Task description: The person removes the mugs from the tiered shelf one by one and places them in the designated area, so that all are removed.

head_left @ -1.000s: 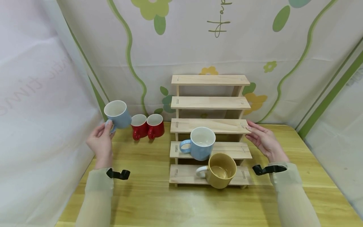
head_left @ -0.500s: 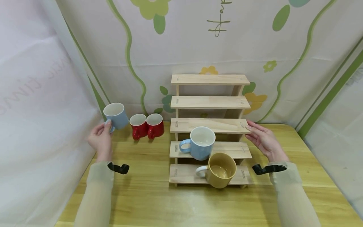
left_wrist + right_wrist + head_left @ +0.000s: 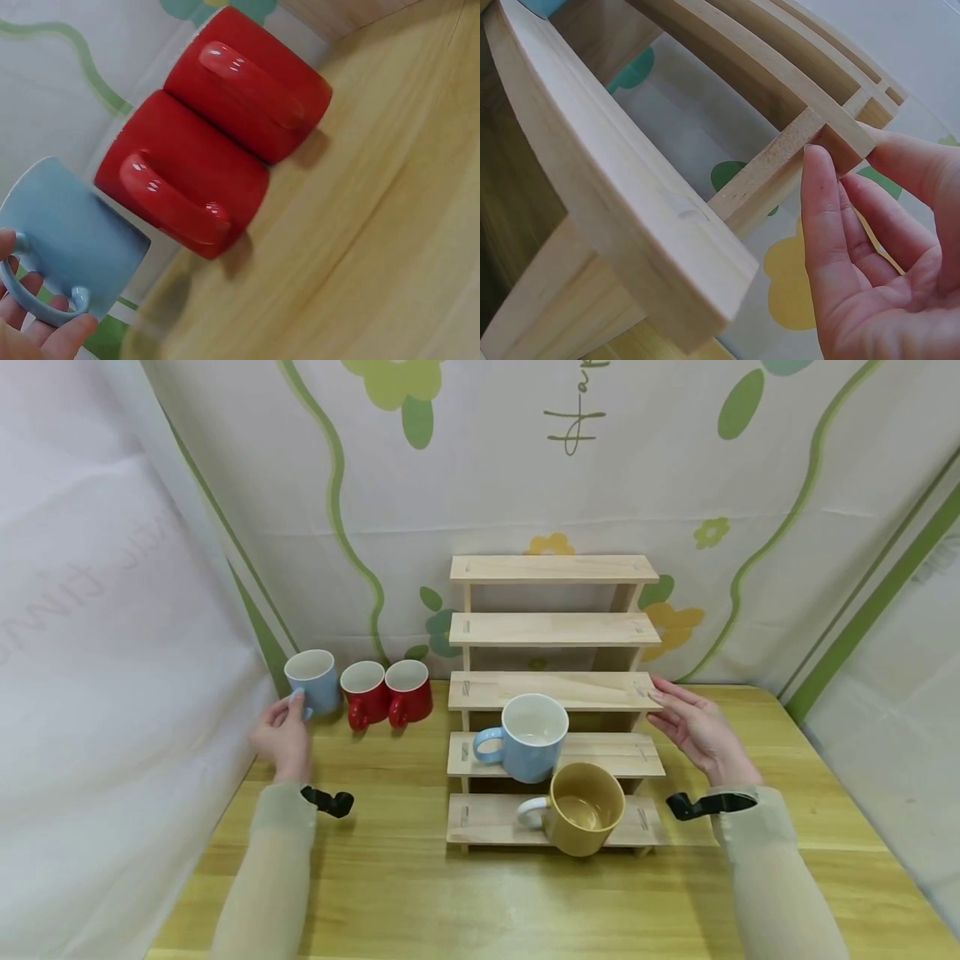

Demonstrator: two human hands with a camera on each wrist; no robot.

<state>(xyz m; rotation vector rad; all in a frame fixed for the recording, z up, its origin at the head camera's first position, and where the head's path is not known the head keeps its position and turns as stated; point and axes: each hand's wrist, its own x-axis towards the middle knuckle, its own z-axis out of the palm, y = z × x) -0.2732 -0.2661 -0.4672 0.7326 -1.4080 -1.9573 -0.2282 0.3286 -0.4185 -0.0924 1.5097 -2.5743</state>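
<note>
Lit brightly and evenly in the head view, apparently from above, with pale glare on the near counter [image 3: 517, 906] and soft shadows beside the sleeves [image 3: 262, 877]. Stretched toward the corners. Dimmer and greyer in the left wrist view, with small white highlights on the red mugs [image 3: 202, 165] and blurry-edged shadows beside them. Bowed along the wooden rack [image 3: 637, 176] in the right wrist view, slightly soft, darkest at far left.
</note>
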